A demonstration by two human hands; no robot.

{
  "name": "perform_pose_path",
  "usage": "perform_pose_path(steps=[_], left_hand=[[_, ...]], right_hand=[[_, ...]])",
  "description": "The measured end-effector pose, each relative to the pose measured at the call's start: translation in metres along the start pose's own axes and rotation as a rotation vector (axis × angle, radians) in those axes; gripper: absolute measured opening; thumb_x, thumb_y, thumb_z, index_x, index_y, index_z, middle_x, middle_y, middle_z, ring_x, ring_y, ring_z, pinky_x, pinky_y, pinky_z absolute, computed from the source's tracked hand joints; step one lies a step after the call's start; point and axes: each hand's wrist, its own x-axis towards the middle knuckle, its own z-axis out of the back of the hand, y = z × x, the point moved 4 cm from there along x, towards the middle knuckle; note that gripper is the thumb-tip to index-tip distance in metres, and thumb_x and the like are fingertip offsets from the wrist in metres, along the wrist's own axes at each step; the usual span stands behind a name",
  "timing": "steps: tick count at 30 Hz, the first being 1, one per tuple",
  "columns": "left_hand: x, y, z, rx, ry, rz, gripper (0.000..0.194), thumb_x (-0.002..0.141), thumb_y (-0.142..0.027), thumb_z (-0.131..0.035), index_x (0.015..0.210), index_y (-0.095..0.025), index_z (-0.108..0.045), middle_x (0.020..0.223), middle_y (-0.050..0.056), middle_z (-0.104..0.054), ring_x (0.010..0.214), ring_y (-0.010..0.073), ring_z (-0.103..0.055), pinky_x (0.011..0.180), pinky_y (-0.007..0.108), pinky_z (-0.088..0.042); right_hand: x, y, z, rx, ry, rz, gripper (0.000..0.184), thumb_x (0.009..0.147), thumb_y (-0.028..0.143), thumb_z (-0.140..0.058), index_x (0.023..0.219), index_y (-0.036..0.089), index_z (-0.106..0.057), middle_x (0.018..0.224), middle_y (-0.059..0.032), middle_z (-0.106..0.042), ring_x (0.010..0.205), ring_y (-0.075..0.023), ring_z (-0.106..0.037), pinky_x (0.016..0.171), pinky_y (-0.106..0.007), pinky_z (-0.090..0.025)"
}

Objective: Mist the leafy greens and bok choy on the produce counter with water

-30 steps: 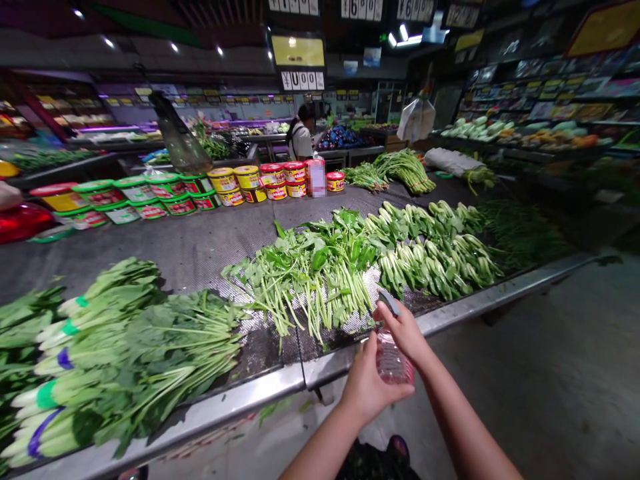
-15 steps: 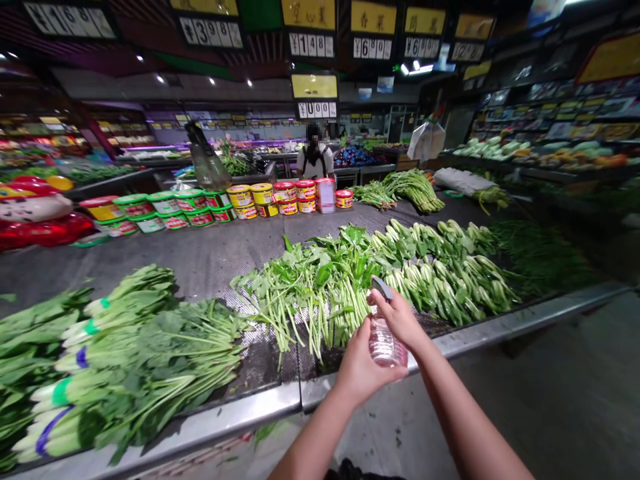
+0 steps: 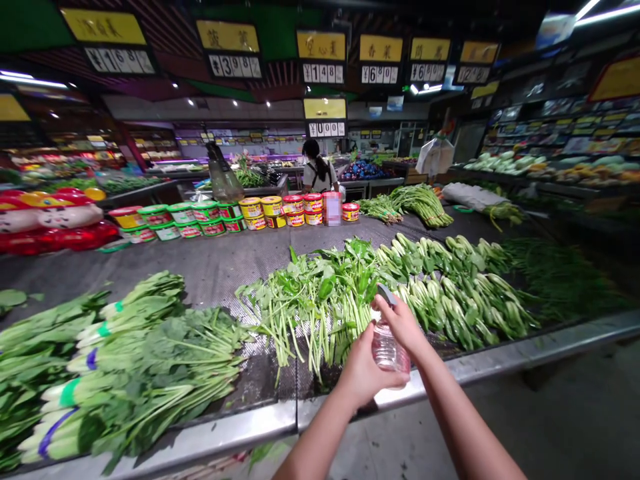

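A clear, pinkish spray bottle (image 3: 389, 347) with a grey trigger head is held between my hands above the stand's front edge. My left hand (image 3: 367, 367) wraps the bottle's body from the left and below. Up at the neck and trigger, my right hand (image 3: 400, 320) is closed around the sprayer head. Just beyond the bottle lie loose leafy greens (image 3: 320, 293) with long pale stems. To their right are rows of small bok choy (image 3: 450, 300). The nozzle's front is hidden by my fingers.
Banded leafy bunches (image 3: 125, 360) lie at left on the dark stand, which has a metal front rail (image 3: 240, 430). Stacked tins (image 3: 215, 217) line the back, beside red figures (image 3: 55, 223). Price signs (image 3: 323, 57) hang overhead. A person (image 3: 317, 167) stands beyond the stand.
The view has tilted up and shifted slightly left, so the scene sits lower and further right. The person behind the stand has turned. Both hands keep their hold on the spray bottle.
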Motion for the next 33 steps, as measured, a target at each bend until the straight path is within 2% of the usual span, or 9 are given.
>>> perform_pose_path(steps=[4, 11, 14, 17, 21, 25, 28, 33], left_hand=[[0.007, -0.001, -0.002, 0.027, -0.005, 0.029, 0.116, 0.042, -0.041, -0.086, 0.139, -0.012, -0.031, 0.136, 0.015, -0.046, 0.118, 0.0309, -0.049, 0.098, 0.039, -0.044], [0.009, -0.001, -0.007, -0.014, 0.021, 0.024, 0.111, 0.042, -0.04, -0.086, 0.137, -0.015, -0.035, 0.13, 0.012, -0.052, 0.112, 0.0292, -0.054, 0.096, 0.038, -0.046], [0.009, -0.002, -0.008, -0.033, -0.002, 0.029, 0.109, 0.041, -0.037, -0.087, 0.135, -0.015, -0.037, 0.13, 0.013, -0.052, 0.113, 0.0297, -0.053, 0.096, 0.038, -0.045], [0.008, -0.008, -0.007, -0.093, 0.011, -0.006, 0.096, 0.044, -0.032, -0.086, 0.129, -0.018, -0.043, 0.121, 0.01, -0.058, 0.105, 0.027, -0.057, 0.09, 0.037, -0.049], [0.003, -0.018, 0.0, -0.165, 0.02, -0.042, 0.085, 0.05, -0.027, -0.084, 0.125, -0.021, -0.044, 0.113, 0.005, -0.062, 0.095, 0.0218, -0.062, 0.082, 0.032, -0.052], [-0.001, -0.016, 0.008, -0.1, -0.055, -0.02, 0.09, 0.047, -0.028, -0.085, 0.126, -0.019, -0.043, 0.116, 0.007, -0.06, 0.097, 0.0225, -0.06, 0.083, 0.032, -0.052], [-0.005, -0.011, 0.01, -0.079, -0.063, -0.023, 0.092, 0.049, -0.031, -0.085, 0.129, -0.019, -0.042, 0.117, 0.008, -0.06, 0.098, 0.0229, -0.06, 0.085, 0.033, -0.051], [-0.009, -0.004, 0.013, 0.006, -0.12, 0.015, 0.108, 0.045, -0.038, -0.085, 0.138, -0.017, -0.034, 0.127, 0.011, -0.054, 0.109, 0.0273, -0.055, 0.094, 0.037, -0.047]], right_hand=[[0.004, 0.003, 0.007, -0.036, -0.017, 0.011, 0.042, 0.082, 0.059, -0.046, 0.074, 0.02, -0.06, 0.073, -0.0063, -0.066, 0.068, -0.0221, -0.06, 0.066, -0.036, -0.046], [0.002, 0.0, 0.011, -0.048, -0.011, -0.018, 0.043, 0.081, 0.06, -0.045, 0.069, 0.021, -0.059, 0.068, -0.0053, -0.064, 0.062, -0.0217, -0.058, 0.062, -0.035, -0.045], [0.005, -0.006, 0.01, -0.017, -0.007, -0.031, 0.043, 0.079, 0.06, -0.049, 0.078, 0.019, -0.063, 0.078, -0.0064, -0.067, 0.071, -0.0227, -0.061, 0.067, -0.036, -0.047], [0.007, -0.009, 0.008, 0.032, 0.012, -0.04, 0.045, 0.076, 0.06, -0.055, 0.09, 0.018, -0.065, 0.089, -0.0075, -0.068, 0.079, -0.0235, -0.061, 0.071, -0.037, -0.048], [0.005, -0.004, 0.002, 0.145, 0.112, -0.011, 0.046, 0.078, 0.056, -0.056, 0.105, 0.02, -0.063, 0.09, -0.006, -0.067, 0.081, -0.0226, -0.062, 0.071, -0.036, -0.049], [0.002, 0.003, -0.005, 0.176, 0.18, 0.014, 0.046, 0.081, 0.056, -0.052, 0.111, 0.022, -0.062, 0.088, -0.0052, -0.067, 0.083, -0.0223, -0.061, 0.071, -0.035, -0.05], [0.002, 0.007, -0.009, 0.129, 0.192, 0.036, 0.046, 0.081, 0.055, -0.052, 0.111, 0.022, -0.062, 0.091, -0.005, -0.066, 0.078, -0.0209, -0.061, 0.068, -0.035, -0.051], [0.0, 0.014, -0.015, 0.07, 0.194, 0.077, 0.043, 0.084, 0.055, -0.048, 0.106, 0.021, -0.062, 0.091, -0.0048, -0.065, 0.075, -0.0194, -0.059, 0.067, -0.034, -0.05]])
